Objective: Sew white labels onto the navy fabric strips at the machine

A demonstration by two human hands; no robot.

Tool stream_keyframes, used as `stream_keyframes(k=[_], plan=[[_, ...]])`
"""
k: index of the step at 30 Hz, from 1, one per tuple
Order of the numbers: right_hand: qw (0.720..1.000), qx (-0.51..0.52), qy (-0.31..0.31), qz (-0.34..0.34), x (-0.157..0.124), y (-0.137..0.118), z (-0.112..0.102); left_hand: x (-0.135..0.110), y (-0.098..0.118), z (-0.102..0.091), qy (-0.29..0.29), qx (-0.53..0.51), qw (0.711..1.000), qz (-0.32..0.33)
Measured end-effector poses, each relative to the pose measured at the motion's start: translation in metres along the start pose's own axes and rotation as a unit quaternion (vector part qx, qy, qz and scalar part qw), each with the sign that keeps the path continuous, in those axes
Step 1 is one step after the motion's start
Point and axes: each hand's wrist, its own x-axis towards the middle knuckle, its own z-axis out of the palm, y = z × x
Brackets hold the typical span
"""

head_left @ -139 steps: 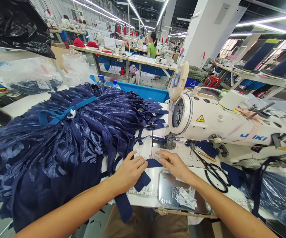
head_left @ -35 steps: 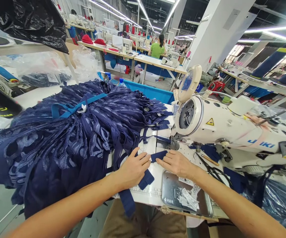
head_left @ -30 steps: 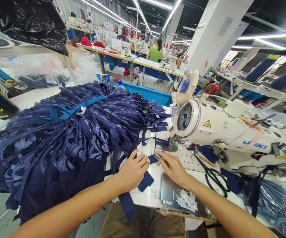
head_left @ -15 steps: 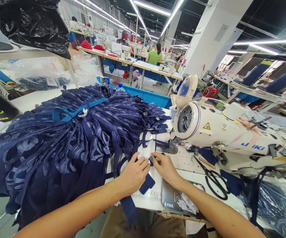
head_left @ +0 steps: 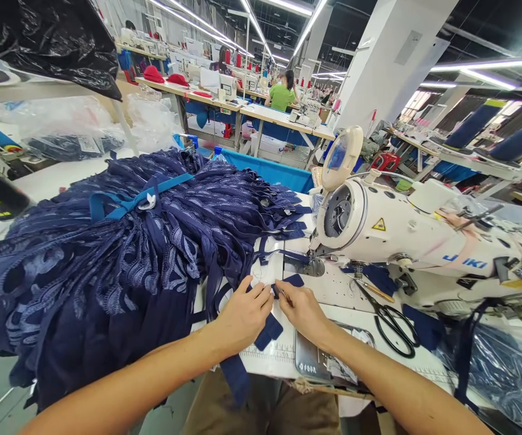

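Observation:
My left hand (head_left: 246, 313) has its fingers bent and pressed together over a narrow navy fabric strip (head_left: 270, 332), whose end hangs out below the palm. Close by on the right, my right hand (head_left: 302, 309) pinches a part of the navy fabric between thumb and forefinger. A thin dark sliver shows at those fingertips, too small to name. Both hands rest just in front of the sewing machine's needle plate (head_left: 315, 267). To the left lies a large heap of navy patterned garments (head_left: 152, 254), bound with a blue band (head_left: 145, 198).
A white sewing machine (head_left: 379, 217) stands at the right. Black-handled scissors (head_left: 394, 329) lie beneath its arm. A phone-like dark slab (head_left: 309, 356) with paper scraps lies near the table edge. Clear plastic bags (head_left: 501, 362) sit far right. A co-worker in green (head_left: 281, 95) sits beyond.
The view has shifted slightly. My right hand's fingers have curled in closer, and a navy fabric end shows more plainly above them. My left hand stays nearly in place.

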Motion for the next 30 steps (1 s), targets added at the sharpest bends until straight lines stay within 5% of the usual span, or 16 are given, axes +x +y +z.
stream_keyframes(k=[14,20,24,30], plan=[[0.994,0.083,-0.062,0.027,-0.009,-0.003,-0.015,0.000,0.000,-0.002,-0.008,0.004,1.000,0.001],[0.985,0.134,-0.045,0.103,-0.018,0.016,-0.025,0.001,-0.005,0.000,0.008,-0.015,1.000,0.002],[0.986,-0.014,-0.046,0.162,-0.026,0.047,-0.042,0.009,-0.009,-0.005,0.026,-0.012,1.000,0.011],[0.942,-0.243,-0.016,0.233,-0.045,0.094,-0.093,0.031,-0.006,-0.016,0.023,0.046,0.997,0.059]])
